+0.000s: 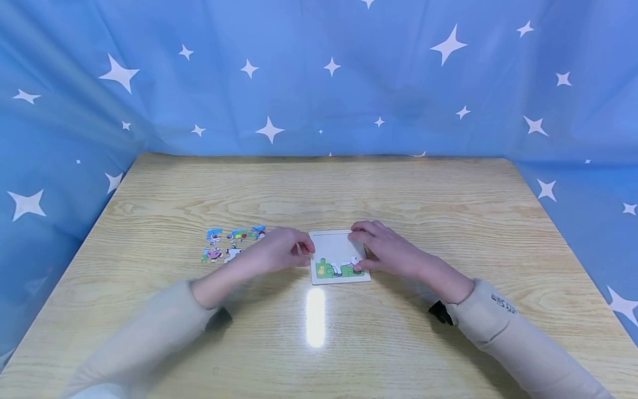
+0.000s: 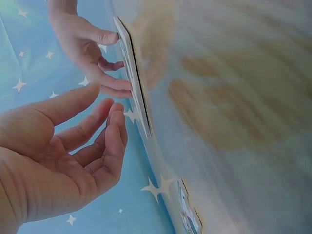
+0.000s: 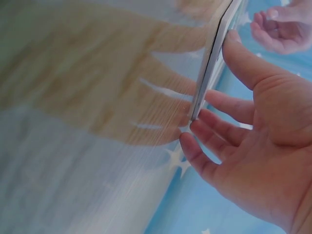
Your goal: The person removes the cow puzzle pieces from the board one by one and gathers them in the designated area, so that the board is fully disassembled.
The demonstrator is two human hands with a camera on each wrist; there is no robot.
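Observation:
A small puzzle board (image 1: 330, 244) with a pale frame lies flat near the middle of the table. Green and white pieces (image 1: 336, 270) fill its lower strip, one showing a yellow duck; the upper part is bare. My right hand (image 1: 391, 249) rests at the board's right side, thumb on the lower right pieces and fingers at the upper right edge. Beside the left edge hovers my left hand (image 1: 276, 250), fingers loosely bent; in the left wrist view nothing sits between them. Left of that hand, several loose puzzle pieces (image 1: 213, 254) lie in two rows, partly hidden by it.
The wooden table (image 1: 319, 191) carries a bright light reflection in front of the board. A blue curtain (image 1: 309, 83) with white stars hangs behind the table and along its sides.

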